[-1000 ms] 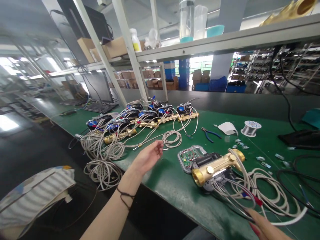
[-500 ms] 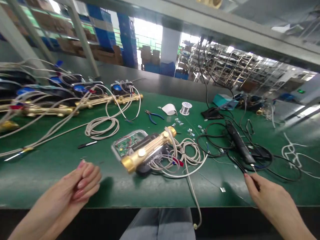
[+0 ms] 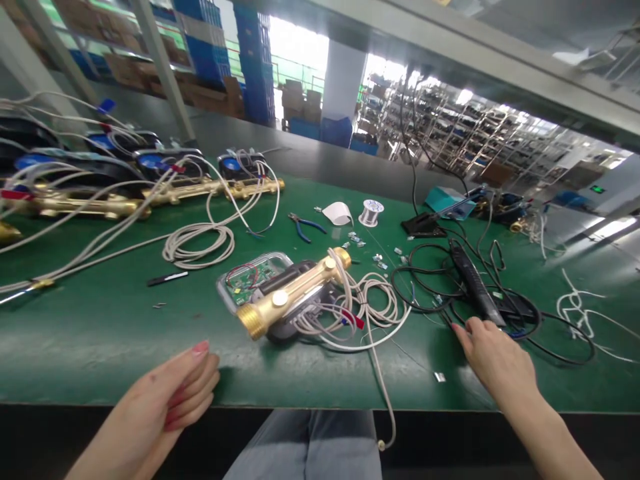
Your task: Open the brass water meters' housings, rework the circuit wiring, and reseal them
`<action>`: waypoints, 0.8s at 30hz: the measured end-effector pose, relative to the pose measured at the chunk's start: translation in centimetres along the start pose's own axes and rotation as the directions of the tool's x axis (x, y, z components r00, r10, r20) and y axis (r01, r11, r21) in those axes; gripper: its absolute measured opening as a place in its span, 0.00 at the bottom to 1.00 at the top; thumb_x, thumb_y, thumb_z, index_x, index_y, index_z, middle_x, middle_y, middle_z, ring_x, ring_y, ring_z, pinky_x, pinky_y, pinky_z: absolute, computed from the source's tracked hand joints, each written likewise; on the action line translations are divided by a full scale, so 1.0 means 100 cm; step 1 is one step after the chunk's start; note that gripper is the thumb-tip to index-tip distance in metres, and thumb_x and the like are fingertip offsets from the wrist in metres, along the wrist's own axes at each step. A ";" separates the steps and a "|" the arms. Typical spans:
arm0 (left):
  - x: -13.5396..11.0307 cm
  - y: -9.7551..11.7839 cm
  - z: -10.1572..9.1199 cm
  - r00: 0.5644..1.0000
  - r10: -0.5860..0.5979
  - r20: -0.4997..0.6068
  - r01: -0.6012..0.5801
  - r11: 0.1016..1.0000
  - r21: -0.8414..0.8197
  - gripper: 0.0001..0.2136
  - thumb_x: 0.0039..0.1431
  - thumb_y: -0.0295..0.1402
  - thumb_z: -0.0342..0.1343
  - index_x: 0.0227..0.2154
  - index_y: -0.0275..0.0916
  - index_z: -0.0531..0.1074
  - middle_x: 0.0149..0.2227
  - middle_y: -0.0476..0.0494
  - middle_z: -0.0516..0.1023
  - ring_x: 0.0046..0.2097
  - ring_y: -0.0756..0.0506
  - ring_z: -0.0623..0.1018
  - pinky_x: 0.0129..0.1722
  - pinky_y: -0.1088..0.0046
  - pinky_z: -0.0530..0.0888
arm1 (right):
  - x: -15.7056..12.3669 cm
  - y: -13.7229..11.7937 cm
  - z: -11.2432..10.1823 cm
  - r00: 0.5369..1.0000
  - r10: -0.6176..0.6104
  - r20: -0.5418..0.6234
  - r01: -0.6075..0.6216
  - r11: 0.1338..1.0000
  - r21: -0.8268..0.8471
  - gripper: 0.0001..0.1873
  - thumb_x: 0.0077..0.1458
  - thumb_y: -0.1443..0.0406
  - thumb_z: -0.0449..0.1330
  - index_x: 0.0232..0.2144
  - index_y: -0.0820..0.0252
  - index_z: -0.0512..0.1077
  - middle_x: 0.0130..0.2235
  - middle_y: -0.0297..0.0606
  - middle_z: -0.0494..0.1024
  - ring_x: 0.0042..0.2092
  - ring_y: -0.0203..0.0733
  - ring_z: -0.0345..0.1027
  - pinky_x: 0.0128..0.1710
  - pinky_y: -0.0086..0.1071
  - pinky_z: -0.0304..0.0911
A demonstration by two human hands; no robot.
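My left hand hovers at the table's front edge, fingers curled in and thumb along them, with nothing visible in it. Between the thumb and fingers of my right hand is a pair of dark tweezers, its prongs pointing away from me. Just behind that hand lies a black handheld tool, its lower end partly covered by the fingers. A brass pipe body rests between my hands, on a clear-lidded case with a green circuit board. Coiled grey cables lie at its right.
Blue-handled pliers, a solder spool and small foil pieces lie farther back. More brass assemblies with cables stand at left. A black marker and a few tiny pins are near my left hand.
My right hand has moved left and slightly away from me with the tweezers, turning more palm-down. My left hand has shifted right and a little nearer, away from the tiny pins.
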State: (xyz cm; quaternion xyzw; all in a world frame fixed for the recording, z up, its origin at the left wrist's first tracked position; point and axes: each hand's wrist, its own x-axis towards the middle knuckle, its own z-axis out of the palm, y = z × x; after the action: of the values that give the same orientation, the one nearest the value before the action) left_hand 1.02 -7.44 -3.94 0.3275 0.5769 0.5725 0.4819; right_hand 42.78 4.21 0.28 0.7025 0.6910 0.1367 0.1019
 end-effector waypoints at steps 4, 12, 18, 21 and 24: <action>-0.008 0.007 0.010 0.954 -0.294 0.063 0.301 0.940 -0.160 0.27 0.48 0.54 0.59 0.15 0.39 0.53 0.16 0.58 0.46 0.18 0.57 0.45 0.14 0.81 0.49 | 0.003 -0.034 -0.024 0.927 -0.168 -0.334 0.240 0.953 0.186 0.16 0.62 0.55 0.51 0.41 0.60 0.69 0.38 0.40 0.74 0.37 0.45 0.71 0.32 0.34 0.61; -0.015 0.005 0.025 0.969 -0.239 0.069 0.247 0.955 -0.164 0.25 0.52 0.54 0.56 0.19 0.38 0.56 0.17 0.58 0.53 0.19 0.57 0.48 0.17 0.81 0.50 | 0.009 -0.157 -0.126 0.433 -0.583 -0.688 0.851 0.516 0.098 0.16 0.59 0.69 0.54 0.50 0.65 0.65 0.51 0.44 0.70 0.53 0.45 0.63 0.55 0.38 0.57; -0.020 0.005 0.026 0.974 -0.207 0.088 0.213 0.974 -0.076 0.23 0.53 0.55 0.54 0.23 0.38 0.61 0.19 0.58 0.57 0.19 0.56 0.54 0.18 0.80 0.55 | 0.019 -0.206 -0.138 0.419 -0.827 -0.376 0.907 0.404 0.121 0.08 0.56 0.73 0.52 0.35 0.66 0.71 0.37 0.45 0.75 0.42 0.49 0.69 0.50 0.47 0.61; -0.021 0.009 0.024 0.986 -0.143 0.088 0.145 0.989 -0.015 0.20 0.55 0.53 0.53 0.26 0.38 0.66 0.22 0.55 0.64 0.22 0.55 0.63 0.23 0.78 0.63 | 0.022 -0.207 -0.131 0.439 -0.805 -0.399 0.898 0.400 0.181 0.08 0.55 0.74 0.52 0.34 0.65 0.72 0.37 0.46 0.76 0.41 0.50 0.70 0.45 0.44 0.63; -0.019 0.009 0.023 0.989 -0.117 0.085 0.118 0.993 -0.005 0.21 0.55 0.53 0.53 0.33 0.38 0.71 0.30 0.50 0.72 0.30 0.51 0.71 0.33 0.75 0.70 | 0.028 -0.195 -0.125 0.529 -0.711 -0.463 0.848 0.427 0.314 0.12 0.54 0.74 0.52 0.40 0.63 0.71 0.41 0.45 0.77 0.43 0.48 0.70 0.46 0.41 0.62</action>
State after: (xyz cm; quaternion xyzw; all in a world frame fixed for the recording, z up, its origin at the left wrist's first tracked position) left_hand 3.65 -8.29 -2.47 0.3146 0.5714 0.5315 0.5404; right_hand 20.24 6.89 5.75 0.2720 0.9539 -0.0222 -0.1251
